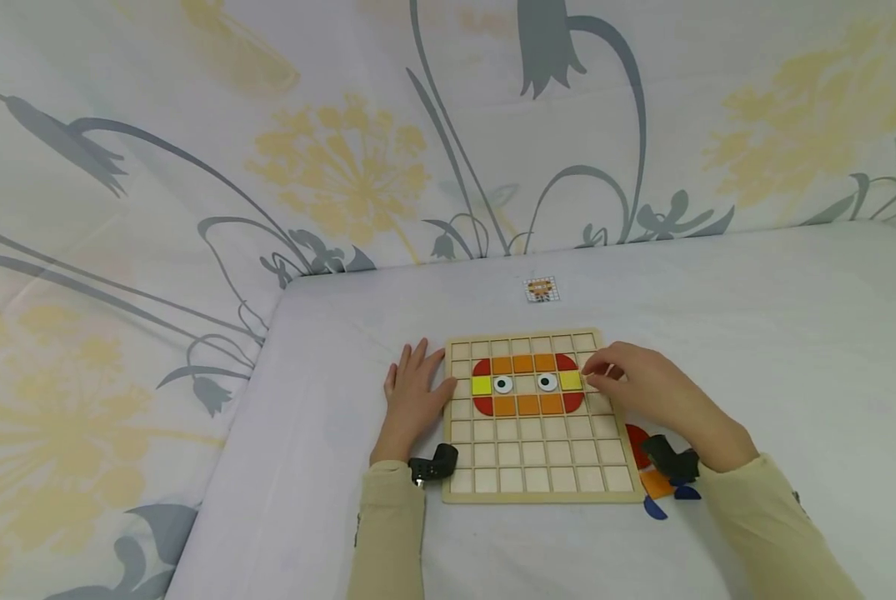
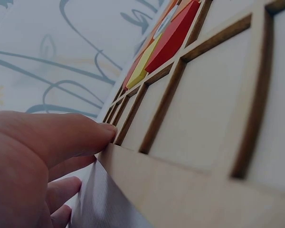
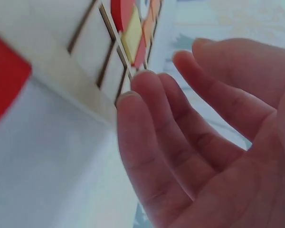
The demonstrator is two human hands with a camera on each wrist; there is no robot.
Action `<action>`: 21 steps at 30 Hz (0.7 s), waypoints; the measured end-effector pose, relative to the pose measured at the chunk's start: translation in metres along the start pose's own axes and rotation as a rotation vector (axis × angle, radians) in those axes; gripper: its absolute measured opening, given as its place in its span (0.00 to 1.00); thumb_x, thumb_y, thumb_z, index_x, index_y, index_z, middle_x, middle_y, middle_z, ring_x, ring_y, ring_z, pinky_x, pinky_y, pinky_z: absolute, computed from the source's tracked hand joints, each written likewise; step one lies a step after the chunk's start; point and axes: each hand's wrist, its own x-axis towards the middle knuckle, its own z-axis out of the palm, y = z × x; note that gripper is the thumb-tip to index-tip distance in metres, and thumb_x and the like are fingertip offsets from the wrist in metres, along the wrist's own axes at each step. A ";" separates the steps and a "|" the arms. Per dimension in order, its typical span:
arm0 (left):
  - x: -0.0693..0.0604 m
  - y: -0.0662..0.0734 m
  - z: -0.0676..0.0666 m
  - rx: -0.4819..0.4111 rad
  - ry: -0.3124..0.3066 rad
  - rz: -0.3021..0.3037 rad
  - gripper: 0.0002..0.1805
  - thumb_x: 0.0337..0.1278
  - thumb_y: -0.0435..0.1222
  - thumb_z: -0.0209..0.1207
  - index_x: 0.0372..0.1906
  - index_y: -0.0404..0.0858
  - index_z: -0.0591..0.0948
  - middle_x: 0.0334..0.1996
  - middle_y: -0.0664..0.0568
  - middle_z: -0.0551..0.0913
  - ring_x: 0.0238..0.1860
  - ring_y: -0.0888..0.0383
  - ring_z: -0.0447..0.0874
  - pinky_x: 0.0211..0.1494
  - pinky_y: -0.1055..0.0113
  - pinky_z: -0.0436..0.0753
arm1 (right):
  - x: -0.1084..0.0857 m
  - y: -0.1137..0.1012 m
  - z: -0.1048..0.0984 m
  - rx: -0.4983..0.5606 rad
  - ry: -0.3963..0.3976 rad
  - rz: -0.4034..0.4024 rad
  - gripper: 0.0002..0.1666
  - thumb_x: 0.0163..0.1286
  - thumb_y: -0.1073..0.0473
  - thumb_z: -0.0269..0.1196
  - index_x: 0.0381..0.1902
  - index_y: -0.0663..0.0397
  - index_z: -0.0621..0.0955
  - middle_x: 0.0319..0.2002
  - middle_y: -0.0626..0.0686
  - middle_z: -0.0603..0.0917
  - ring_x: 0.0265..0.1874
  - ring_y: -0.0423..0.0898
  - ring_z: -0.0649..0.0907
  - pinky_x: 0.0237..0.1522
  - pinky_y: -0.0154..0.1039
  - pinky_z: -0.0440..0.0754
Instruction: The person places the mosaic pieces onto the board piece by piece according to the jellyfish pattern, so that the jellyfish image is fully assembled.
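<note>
A wooden grid board (image 1: 543, 497) lies on the white-covered surface, with coloured tiles in its upper rows. Orange tiles (image 1: 523, 363), red rounded corner pieces (image 1: 483, 367), two yellow squares (image 1: 571, 380) and two round eye pieces (image 1: 503, 384) form a face-like block. My left hand (image 1: 413, 392) rests at the board's left edge, fingers spread and thumb touching the frame. Over the right side of the board is my right hand (image 1: 650, 387), near the right yellow square. In the right wrist view its fingers (image 3: 137, 128) are loosely bent, thumb apart, holding nothing.
Beside the board's lower right corner lie a red piece (image 1: 638, 442), an orange piece (image 1: 658, 483) and blue half-round pieces (image 1: 654, 507), partly hidden by the right wrist camera (image 1: 670, 460). A small picture card (image 1: 541, 289) lies behind the board, before a patterned cloth (image 1: 342, 175).
</note>
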 end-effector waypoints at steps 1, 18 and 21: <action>0.000 0.000 0.000 -0.001 0.003 -0.001 0.27 0.57 0.46 0.51 0.62 0.44 0.67 0.67 0.49 0.53 0.68 0.49 0.40 0.64 0.49 0.39 | -0.001 0.001 -0.002 0.004 -0.006 0.004 0.11 0.62 0.55 0.58 0.40 0.53 0.80 0.33 0.48 0.78 0.33 0.46 0.75 0.35 0.41 0.75; 0.002 0.000 0.001 0.007 -0.018 -0.018 0.27 0.57 0.47 0.51 0.62 0.46 0.67 0.68 0.51 0.52 0.69 0.52 0.37 0.64 0.51 0.38 | -0.024 0.026 -0.024 0.062 -0.089 0.020 0.19 0.62 0.47 0.57 0.46 0.51 0.78 0.34 0.47 0.79 0.32 0.44 0.75 0.30 0.36 0.75; 0.003 -0.001 0.001 0.014 -0.018 -0.022 0.27 0.57 0.47 0.51 0.63 0.47 0.66 0.68 0.52 0.52 0.69 0.53 0.37 0.64 0.51 0.38 | -0.027 0.032 -0.020 0.025 -0.090 0.006 0.16 0.62 0.49 0.58 0.43 0.51 0.79 0.32 0.45 0.78 0.32 0.43 0.75 0.31 0.37 0.75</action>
